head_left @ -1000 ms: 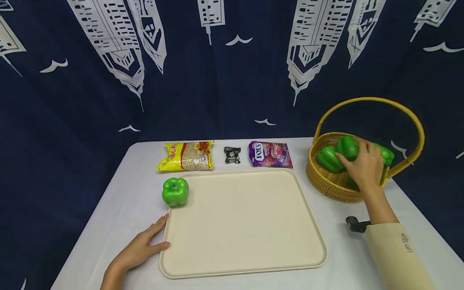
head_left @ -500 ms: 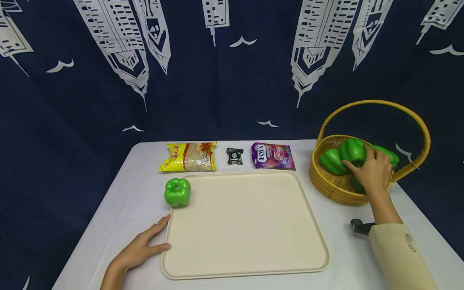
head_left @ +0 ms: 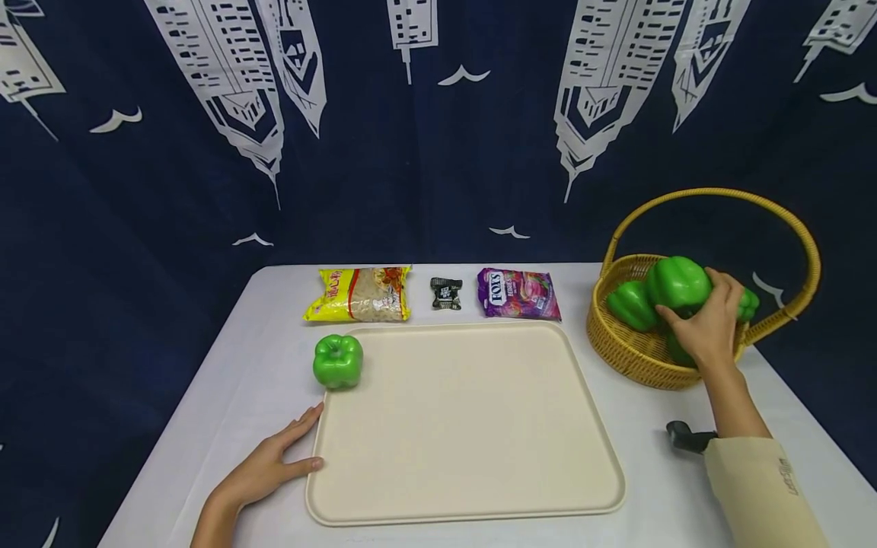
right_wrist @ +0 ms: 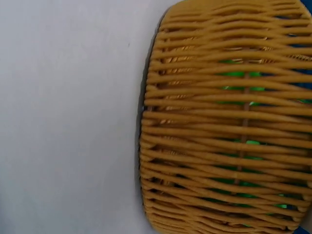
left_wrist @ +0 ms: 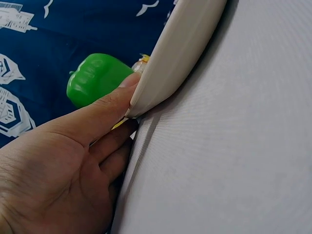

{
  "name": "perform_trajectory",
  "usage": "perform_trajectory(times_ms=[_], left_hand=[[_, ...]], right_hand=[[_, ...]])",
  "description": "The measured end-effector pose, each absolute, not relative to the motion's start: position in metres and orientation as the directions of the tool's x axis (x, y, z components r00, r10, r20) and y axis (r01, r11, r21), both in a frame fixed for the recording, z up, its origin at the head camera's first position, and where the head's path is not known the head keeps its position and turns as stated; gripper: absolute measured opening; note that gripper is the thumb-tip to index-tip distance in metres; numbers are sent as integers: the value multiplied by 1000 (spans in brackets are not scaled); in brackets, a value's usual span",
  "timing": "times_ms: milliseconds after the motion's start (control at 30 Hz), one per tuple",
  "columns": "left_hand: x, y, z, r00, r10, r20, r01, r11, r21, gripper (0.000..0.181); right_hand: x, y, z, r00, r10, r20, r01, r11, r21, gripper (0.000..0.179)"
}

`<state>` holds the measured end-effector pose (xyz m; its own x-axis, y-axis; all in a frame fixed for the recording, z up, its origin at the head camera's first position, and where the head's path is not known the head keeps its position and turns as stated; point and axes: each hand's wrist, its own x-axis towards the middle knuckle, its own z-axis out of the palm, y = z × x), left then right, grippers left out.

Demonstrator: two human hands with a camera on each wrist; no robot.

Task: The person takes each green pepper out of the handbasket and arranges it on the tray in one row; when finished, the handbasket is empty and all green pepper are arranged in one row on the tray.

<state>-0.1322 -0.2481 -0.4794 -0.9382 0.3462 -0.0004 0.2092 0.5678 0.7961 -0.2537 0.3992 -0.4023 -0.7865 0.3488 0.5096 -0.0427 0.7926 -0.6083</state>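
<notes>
Right hand (head_left: pixel 711 323) grips upper green bell pepper (head_left: pixel 678 281), now higher in yellow wicker basket (head_left: pixel 613 354) near table's right edge (head_left: pixel 777 399): lift apparently begun. Left hand (head_left: pixel 263 473), fingers straight, touches beige rectangular tray (head_left: pixel 466 426).

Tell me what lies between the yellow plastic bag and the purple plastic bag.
One small black plastic packet lies there, as the head view shows.

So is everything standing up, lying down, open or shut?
Basket: upright, handle raised.
Tray: lying flat.
Corner pepper: standing upright.
Right fingers: curled round a pepper.
Other peppers: inside basket.
Left fingers: straight, touching tray.
Yellow bag: lying down, looks shut.
Purple bag: lying down, looks shut.
Black packet: lying down, looks shut.
</notes>
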Motion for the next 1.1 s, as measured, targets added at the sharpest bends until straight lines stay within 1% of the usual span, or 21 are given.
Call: perform_trajectory(times_ms=[167, 333, 500, 667, 800, 867, 1000, 1100], left_hand=[[-133, -249, -478, -937, 349, -1, 212, 570, 794, 78], [-133, -249, -477, -935, 353, -4, 210, 564, 799, 78], [-132, -249, -477, -940, 341, -18, 192, 571, 798, 78], [-133, -248, -477, -939, 345, -15, 194, 564, 802, 77], [-133, -248, -477, -940, 342, -19, 190, 569, 800, 77], [-133, -248, -477, -940, 342, -18, 192, 568, 800, 77], [-134, -248, -477, -938, 345, -19, 189, 557, 808, 78], [-133, -248, -476, -938, 346, -18, 188, 553, 811, 78]], right_hand=[[-246, 390, -399, -816, 304, 491, -97, 767, -635, 89], [-241, 380, -397, -824, 226, 520, -191, 753, -629, 86], [-237, 369, -394, -837, 181, 516, -230, 740, -632, 83], [-233, 355, -392, -801, 185, 569, -286, 717, -636, 90], [-232, 343, -391, -776, 169, 608, -350, 686, -638, 90], [-232, 339, -391, -765, 142, 628, -376, 694, -615, 86], [-234, 332, -390, -735, 48, 676, -461, 696, -551, 81], [-236, 326, -390, -724, 0, 690, -502, 686, -526, 79]])
